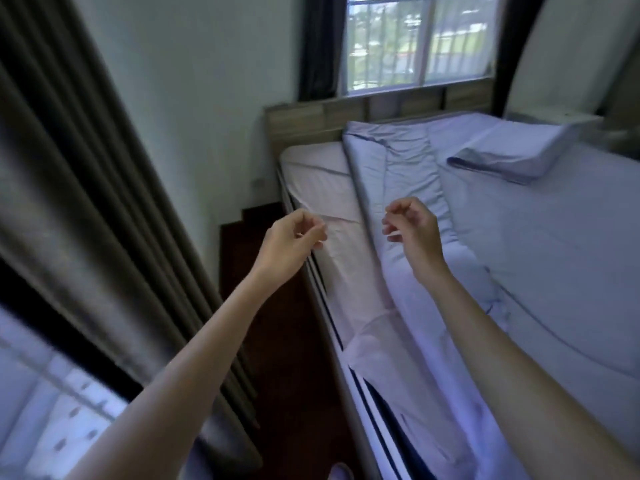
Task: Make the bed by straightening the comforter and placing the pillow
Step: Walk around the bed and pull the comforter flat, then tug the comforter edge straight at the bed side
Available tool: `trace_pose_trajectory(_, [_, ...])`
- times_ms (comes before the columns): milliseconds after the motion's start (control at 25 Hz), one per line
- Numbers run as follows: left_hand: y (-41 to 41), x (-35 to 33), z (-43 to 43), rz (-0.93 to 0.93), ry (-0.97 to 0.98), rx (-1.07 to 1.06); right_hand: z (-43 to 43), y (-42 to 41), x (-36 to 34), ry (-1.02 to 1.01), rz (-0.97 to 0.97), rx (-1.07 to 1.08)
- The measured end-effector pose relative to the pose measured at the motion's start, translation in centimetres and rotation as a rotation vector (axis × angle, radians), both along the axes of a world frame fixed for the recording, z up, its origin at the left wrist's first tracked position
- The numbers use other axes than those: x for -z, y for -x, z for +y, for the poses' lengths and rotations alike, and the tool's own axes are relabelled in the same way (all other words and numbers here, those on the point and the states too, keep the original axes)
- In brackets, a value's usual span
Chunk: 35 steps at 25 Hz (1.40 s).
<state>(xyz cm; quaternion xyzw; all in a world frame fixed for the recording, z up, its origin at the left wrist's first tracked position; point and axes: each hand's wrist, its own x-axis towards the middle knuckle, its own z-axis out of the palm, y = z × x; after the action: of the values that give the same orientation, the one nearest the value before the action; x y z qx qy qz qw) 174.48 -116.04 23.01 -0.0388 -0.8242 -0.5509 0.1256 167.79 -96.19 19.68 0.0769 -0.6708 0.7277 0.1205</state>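
A lavender comforter (398,174) lies on the bed, its left edge folded back in a long roll from the headboard toward me. Left of it the pale fitted sheet (325,188) shows on the mattress. A lavender pillow (509,154) rests flat near the head of the bed on the right. My left hand (294,237) hovers over the mattress's left edge, fingers loosely curled, holding nothing. Above the folded comforter edge my right hand (412,226) hangs the same way, empty and apart from the fabric.
A wooden headboard (311,123) stands under a window (415,39). Dark curtains (86,202) hang along the left, with a narrow strip of dark wood floor (277,323) between them and the bed. A white wall closes the far left corner.
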Motion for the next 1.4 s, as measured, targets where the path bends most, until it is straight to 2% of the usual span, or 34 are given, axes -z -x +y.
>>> trace_pose_trajectory(200, [10.3, -1.0, 3.6, -0.054, 0.038, 0.280, 4.2, 7.1, 1.4, 0.000, -0.052, 0.238])
trace_pose_trajectory(320, [14.7, -0.6, 4.9, -0.104, 0.102, 0.426, 7.8, 11.1, 4.2, -0.038, -0.176, 0.499])
trace_pose_trajectory(480, [20.4, 1.0, 5.4, -0.147, 0.143, 0.506, 12.4, 13.2, 9.2, -0.100, -0.393, 0.740])
trace_pose_trajectory(640, [24.8, 3.9, 8.1, -0.237, 0.166, 0.610, 15.4, 13.0, 13.6, -0.243, -0.536, 0.843])
trace_pose_trajectory(680, [25.6, 4.9, 9.0, -0.263, 0.173, 0.660, 16.1, 12.8, 14.9, -0.318, -0.618, 0.875])
trace_pose_trajectory(760, [26.9, 7.3, 10.9, -0.305, 0.196, 0.773, 17.1, 11.7, 17.6, -0.473, -0.903, 0.843])
trace_pose_trajectory(840, [28.2, 9.7, 12.6, -0.338, 0.254, 0.898, 17.1, 10.2, 20.3, -0.476, -1.138, 0.741])
trace_pose_trajectory(920, [29.7, 11.9, 14.0, -0.335, 0.333, 1.011, 15.9, 8.8, 21.7, -0.395, -1.144, 0.665])
trace_pose_trajectory(1040, [32.6, 14.5, 15.5, -0.132, 0.645, 1.193, 12.7, 7.8, 21.1, -0.411, -1.055, 0.620])
trace_pose_trajectory(1160, [35.2, 16.4, 16.8, 0.300, 1.011, 1.282, 8.4, 6.9, 20.2, -0.433, -1.088, 0.583])
trace_pose_trajectory(1240, [36.1, 17.5, 18.0, 0.585, 1.255, 1.320, 5.1, 5.7, 20.0, -0.375, -1.092, 0.524])
trace_pose_trajectory(1320, [36.4, 19.6, 18.9, 0.811, 1.508, 1.369, 1.7, 4.3, 19.8, -0.299, -1.088, 0.474])
trace_pose_trajectory(1400, [36.3, 21.3, 19.3, 0.965, 1.741, 1.371, -1.8, 3.2, 20.1, -0.319, -1.185, 0.338])
